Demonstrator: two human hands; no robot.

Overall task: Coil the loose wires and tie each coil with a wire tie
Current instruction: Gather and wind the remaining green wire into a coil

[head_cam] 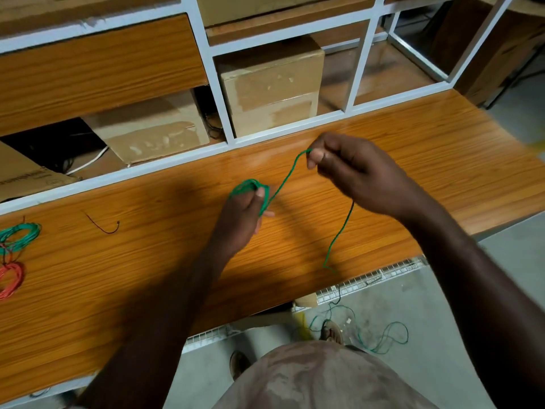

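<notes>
Wood-grain table (413, 160), white-framed shelves (219, 93), cardboard boxes (271, 84), both hands' fingers pinching green wire (283, 184), grey floor (436, 314).

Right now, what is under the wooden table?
Under the table, loose green wire lies tangled on the grey floor, beside a sandalled foot. Further under, the tabletop hides everything.

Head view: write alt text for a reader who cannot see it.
A person coils a green wire over a wooden bench: the left hand grips the small coil, the right hand pinches the wire, whose tail hangs toward the floor. A finished green coil and red coil lie at the bench's left edge.
</notes>
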